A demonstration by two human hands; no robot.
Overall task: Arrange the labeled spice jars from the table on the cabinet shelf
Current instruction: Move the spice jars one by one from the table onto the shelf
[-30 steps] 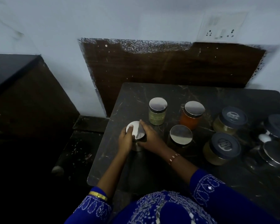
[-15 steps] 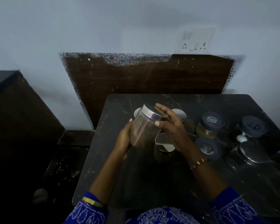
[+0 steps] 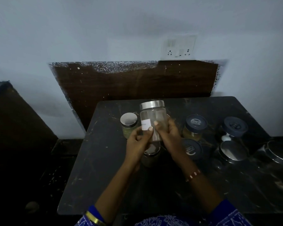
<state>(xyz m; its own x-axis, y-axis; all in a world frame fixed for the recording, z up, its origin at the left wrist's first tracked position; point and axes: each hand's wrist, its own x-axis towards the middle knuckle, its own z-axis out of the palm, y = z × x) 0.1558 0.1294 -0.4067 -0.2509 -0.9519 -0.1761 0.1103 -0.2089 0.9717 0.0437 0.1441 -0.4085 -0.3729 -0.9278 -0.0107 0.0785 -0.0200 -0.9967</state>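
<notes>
I hold a clear glass spice jar (image 3: 153,118) with a steel lid upright above the dark table (image 3: 95,168). A small white label on its side faces me. My left hand (image 3: 138,141) grips the jar from the left, thumb at the label's edge. My right hand (image 3: 169,136) grips it from the right, thumb on the glass. Dark spice shows at the jar's bottom between my hands. On the table stand a steel-lidded jar with greenish contents (image 3: 129,126) and another steel-lidded jar (image 3: 151,156) right under my hands.
Right of my hands stand dark-lidded jars (image 3: 195,126), (image 3: 191,148), (image 3: 234,126) and steel-lidded containers (image 3: 232,152), (image 3: 278,152). A brown board (image 3: 134,82) leans on the wall behind the table. A dark cabinet (image 3: 11,121) stands at left, a socket plate (image 3: 178,48) above.
The jar went from standing on the table, to tilted in the air, to upright and higher with its label turned to me. Both hands stayed on it.
</notes>
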